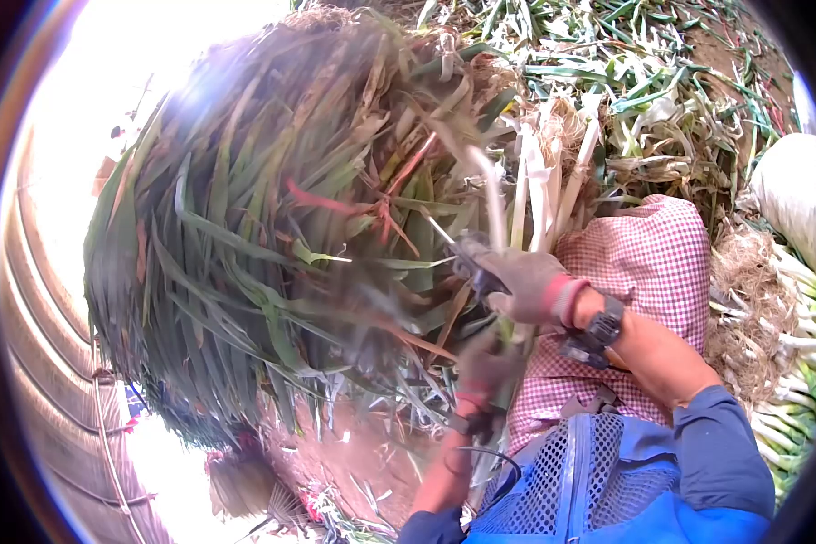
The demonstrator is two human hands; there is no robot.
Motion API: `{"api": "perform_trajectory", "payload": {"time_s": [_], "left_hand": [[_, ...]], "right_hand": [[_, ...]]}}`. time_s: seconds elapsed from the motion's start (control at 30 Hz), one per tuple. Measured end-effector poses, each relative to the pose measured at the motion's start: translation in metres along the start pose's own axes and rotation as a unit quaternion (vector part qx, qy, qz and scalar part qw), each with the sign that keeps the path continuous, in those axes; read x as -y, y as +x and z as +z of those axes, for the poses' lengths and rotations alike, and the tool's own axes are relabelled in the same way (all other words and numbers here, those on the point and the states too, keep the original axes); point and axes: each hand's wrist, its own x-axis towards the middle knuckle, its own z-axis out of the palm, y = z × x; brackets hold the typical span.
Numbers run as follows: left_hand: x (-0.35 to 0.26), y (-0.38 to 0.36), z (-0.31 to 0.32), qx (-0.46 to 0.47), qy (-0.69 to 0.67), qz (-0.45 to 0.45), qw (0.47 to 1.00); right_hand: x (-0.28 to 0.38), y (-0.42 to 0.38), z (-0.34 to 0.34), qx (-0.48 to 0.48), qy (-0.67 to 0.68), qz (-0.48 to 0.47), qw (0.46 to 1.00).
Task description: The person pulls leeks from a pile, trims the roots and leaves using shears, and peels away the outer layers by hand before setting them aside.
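My right hand (526, 286), in a pinkish-grey glove with dark fingertips, has its fingers curled in. A thin pale strip juts up-left from those fingers; I cannot make out what it is. A pale leek stalk (493, 195), smeared by motion, rises just behind this hand. Lower down, my left hand (491, 364), also gloved and blurred, closes around the green lower part of a leek. A large heap of leeks (245, 227) with long green leaves fills the space to the left of both hands. Several white leek stalks (546, 181) with roots lie beyond my right hand.
Pink-checked cloth (648, 263) covers my lap. Leeks with white stems (789, 399) and matted roots are piled on the right, by a white sack (793, 195). Loose leaf scraps (598, 54) litter the ground at the back. A ribbed wall (50, 363) curves along the left.
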Motion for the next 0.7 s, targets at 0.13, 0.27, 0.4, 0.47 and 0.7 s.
{"api": "perform_trajectory", "payload": {"time_s": [0.13,0.27,0.4,0.47,0.7], "left_hand": [[-0.01,-0.013,0.007,0.066,-0.135,-0.034,0.988],[-0.01,0.057,-0.079,-0.103,-0.001,0.063,0.993],[-0.061,0.172,-0.145,-0.303,0.187,0.231,0.905],[-0.05,0.215,-0.157,-0.332,0.256,0.25,0.873],[-0.078,0.166,-0.145,-0.178,0.114,-0.045,0.976]], "right_hand": [[-0.033,0.001,-0.008,-0.045,0.004,0.117,0.992],[-0.046,-0.015,-0.001,-0.157,-0.045,0.095,0.982],[-0.024,-0.027,0.011,-0.045,-0.017,0.092,0.995],[-0.016,-0.034,0.016,-0.034,-0.001,0.087,0.996],[-0.037,-0.043,0.033,-0.049,0.051,0.048,0.996]]}}
